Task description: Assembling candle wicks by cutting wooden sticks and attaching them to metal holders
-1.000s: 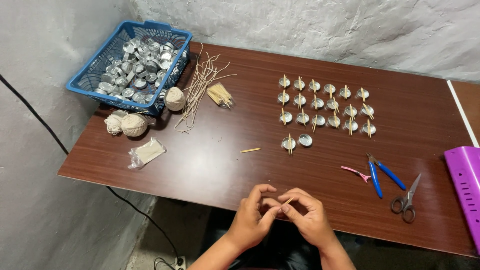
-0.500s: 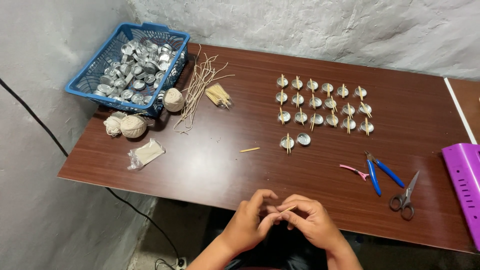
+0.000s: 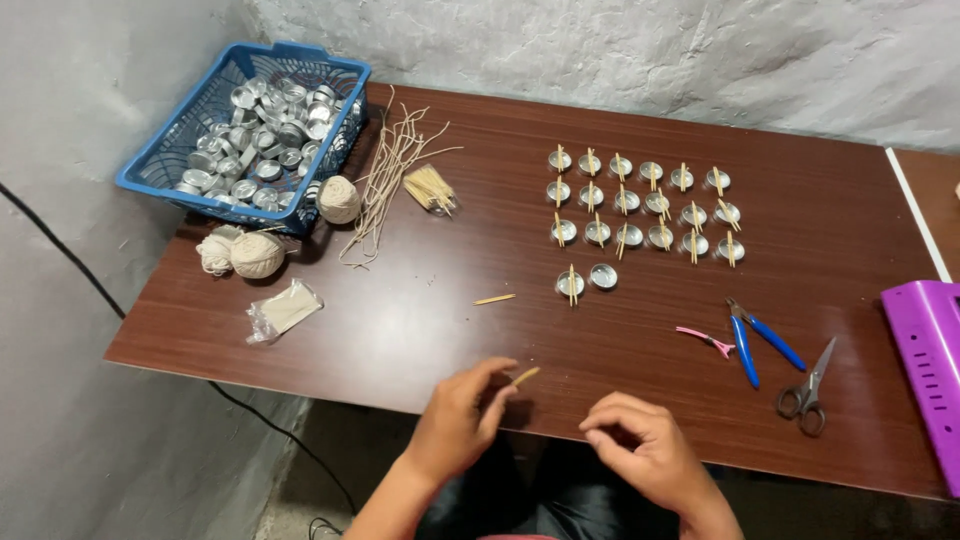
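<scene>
Pinching a stick [image 3: 524,377], the left hand [image 3: 460,420] works; the right hand [image 3: 640,450] curls empty. Most cups [image 3: 640,205] are fitted; one cup [image 3: 603,276] and the basket [image 3: 250,130] remain.

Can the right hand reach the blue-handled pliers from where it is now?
Probably yes. The right hand rests at the table's near edge, and the blue-handled pliers lie just beyond it on bare wood, with nothing between them.
</scene>
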